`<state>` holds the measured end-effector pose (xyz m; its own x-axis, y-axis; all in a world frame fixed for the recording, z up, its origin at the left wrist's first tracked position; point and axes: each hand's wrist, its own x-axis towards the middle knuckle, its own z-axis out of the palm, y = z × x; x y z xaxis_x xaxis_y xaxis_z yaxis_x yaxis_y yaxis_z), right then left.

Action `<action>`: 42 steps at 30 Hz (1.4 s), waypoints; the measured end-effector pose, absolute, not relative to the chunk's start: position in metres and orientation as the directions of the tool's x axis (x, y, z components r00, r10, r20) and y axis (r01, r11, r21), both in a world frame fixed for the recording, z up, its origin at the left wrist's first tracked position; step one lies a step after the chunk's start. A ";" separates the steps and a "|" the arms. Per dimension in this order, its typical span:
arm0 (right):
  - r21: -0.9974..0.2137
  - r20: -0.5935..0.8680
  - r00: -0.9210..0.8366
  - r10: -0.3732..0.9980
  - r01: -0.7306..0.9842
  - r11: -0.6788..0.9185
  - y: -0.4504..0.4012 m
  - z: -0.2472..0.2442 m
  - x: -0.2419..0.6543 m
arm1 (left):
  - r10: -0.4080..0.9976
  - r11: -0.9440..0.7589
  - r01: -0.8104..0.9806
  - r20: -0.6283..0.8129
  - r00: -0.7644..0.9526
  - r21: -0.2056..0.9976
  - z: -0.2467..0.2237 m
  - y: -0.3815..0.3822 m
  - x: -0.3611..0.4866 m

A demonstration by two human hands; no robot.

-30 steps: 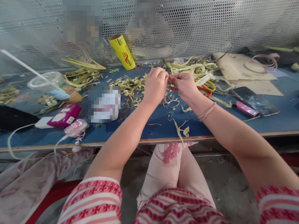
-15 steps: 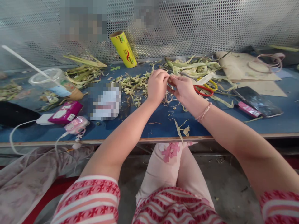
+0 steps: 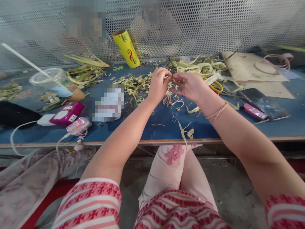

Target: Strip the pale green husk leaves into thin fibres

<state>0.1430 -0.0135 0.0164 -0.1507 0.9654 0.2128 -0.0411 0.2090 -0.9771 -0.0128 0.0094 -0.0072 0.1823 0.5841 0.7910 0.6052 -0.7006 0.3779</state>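
Note:
Over the middle of the blue table, my left hand (image 3: 159,85) is closed, thumb and fingers pinched at its right side. My right hand (image 3: 189,85) meets it fingertip to fingertip, its thumb and first finger pressed together and the other fingers partly curled. What lies between the fingertips is too small and covered to make out. Below and between the hands is a small bunch of thin pale brown strands (image 3: 168,99). Shredded dry greenish leaf bits (image 3: 135,84) spread left of my left hand. Behind my right hand lie long pale leaf strips (image 3: 200,68) and a yellow loop (image 3: 218,86).
A yellow wrap roll (image 3: 126,49) leans on the perforated metal screen (image 3: 205,25). A plastic cup (image 3: 54,84) with a straw, a purple box (image 3: 68,113) and a pink case (image 3: 78,126) are left. On the right are a phone (image 3: 267,103) and brown cardboard (image 3: 252,68).
My right hand has turned slightly, with its lower fingers more spread, and now covers most of the red loop. My left hand has shifted a little left, still pinching.

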 end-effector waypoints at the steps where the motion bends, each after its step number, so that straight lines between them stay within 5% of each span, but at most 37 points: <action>1: -0.977 0.214 -0.163 0.963 -0.040 0.210 -0.012 0.016 0.144 | 0.585 -0.701 0.605 0.789 0.187 0.377 -0.007 0.009 -0.013; 16: -0.978 0.077 -0.114 0.991 -0.201 0.053 -0.031 0.030 0.134 | 0.572 -0.694 0.616 0.806 0.157 0.373 -0.003 0.002 -0.010; 42: -0.949 0.314 -0.081 0.946 -0.028 0.313 -0.019 0.018 0.134 | 0.577 -0.764 0.425 0.810 0.110 0.486 -0.001 -0.008 -0.005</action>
